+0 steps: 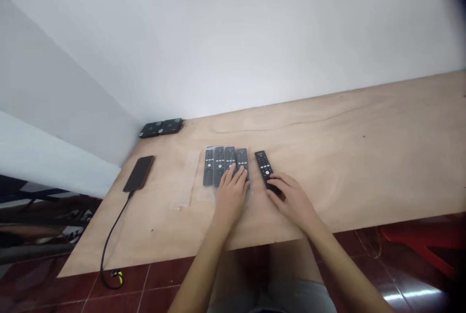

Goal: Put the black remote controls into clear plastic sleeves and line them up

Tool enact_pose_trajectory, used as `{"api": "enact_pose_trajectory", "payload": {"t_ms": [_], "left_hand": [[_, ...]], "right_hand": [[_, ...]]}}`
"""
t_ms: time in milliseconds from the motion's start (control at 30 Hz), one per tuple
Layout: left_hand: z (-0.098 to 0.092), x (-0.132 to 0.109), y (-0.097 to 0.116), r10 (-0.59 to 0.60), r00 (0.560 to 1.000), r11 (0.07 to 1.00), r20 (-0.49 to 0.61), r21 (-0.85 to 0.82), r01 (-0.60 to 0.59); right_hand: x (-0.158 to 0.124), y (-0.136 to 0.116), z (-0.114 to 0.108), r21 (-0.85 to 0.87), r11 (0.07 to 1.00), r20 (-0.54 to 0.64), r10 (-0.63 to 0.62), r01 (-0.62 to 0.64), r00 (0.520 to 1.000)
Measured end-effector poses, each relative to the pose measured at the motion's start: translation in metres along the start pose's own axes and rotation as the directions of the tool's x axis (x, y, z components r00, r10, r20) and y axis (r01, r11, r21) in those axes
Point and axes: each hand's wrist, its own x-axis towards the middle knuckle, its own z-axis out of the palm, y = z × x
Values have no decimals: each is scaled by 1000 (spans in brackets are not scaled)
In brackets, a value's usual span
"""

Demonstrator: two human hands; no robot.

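Several black remote controls (219,161) lie side by side on the wooden table, at least some of them in clear plastic sleeves. My left hand (231,191) rests on the right end of this row, fingers stretched out over the remotes. To the right, a single black remote control (263,163) lies slightly tilted, and no sleeve shows on it. My right hand (291,199) holds its near end between thumb and fingers. Left of the row lies a flat, translucent plastic sleeve (187,179).
A dark phone (139,173) with a black cable (111,235) lies on the left side of the wooden table (345,157). Two black boxes (170,126) sit in the far left corner against the white wall. A red plastic stool or chair (418,240) stands below at the right.
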Motion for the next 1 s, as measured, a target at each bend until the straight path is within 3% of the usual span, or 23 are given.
{"api": "enact_pose_trajectory", "payload": {"t_ms": [167, 367, 533, 700, 1000], "left_hand": [[-8, 9, -6, -28, 1000, 1000, 8, 12, 28], [-34, -39, -21, -113, 992, 993, -60, 20, 114], [-37, -68, -27, -143, 989, 990, -29, 1, 143], [-36, -70, -23, -197, 978, 980, -62, -8, 197], [-36, -70, -22, -121, 982, 993, -143, -23, 119]], "right_hand": [[0, -2, -4, -7, 1000, 74, -20, 21, 997], [-1, -2, -5, -37, 998, 161, -48, 54, 986], [0, -2, -4, -57, 995, 182, -72, 83, 981], [-2, -7, -1, -148, 976, 259, -116, 158, 959], [-6, -12, 1, -221, 924, 334, -229, 312, 914]]}}
